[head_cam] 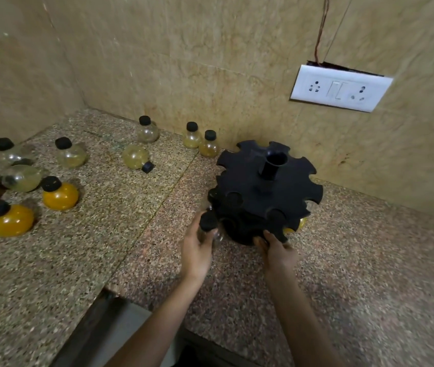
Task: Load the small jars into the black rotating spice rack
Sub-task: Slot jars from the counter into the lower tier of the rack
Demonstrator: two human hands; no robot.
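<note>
The black rotating spice rack (266,189) stands on the granite counter near the back wall, with notched tiers and a central tube. My left hand (198,250) is shut on a small clear jar with a black cap (208,223), held against the rack's lower left side. My right hand (276,250) grips the rack's lower front edge. An orange-filled jar (302,224) shows in the lower tier at the right. Several loose jars lie on the counter to the left, among them two orange ones (60,196) (10,219) and a pale one on its side (137,157).
Two pale jars (200,140) stand against the back wall just left of the rack. A white switch and socket plate (340,87) is on the wall above right. The counter's front edge drops to a dark gap (99,313) below my left arm.
</note>
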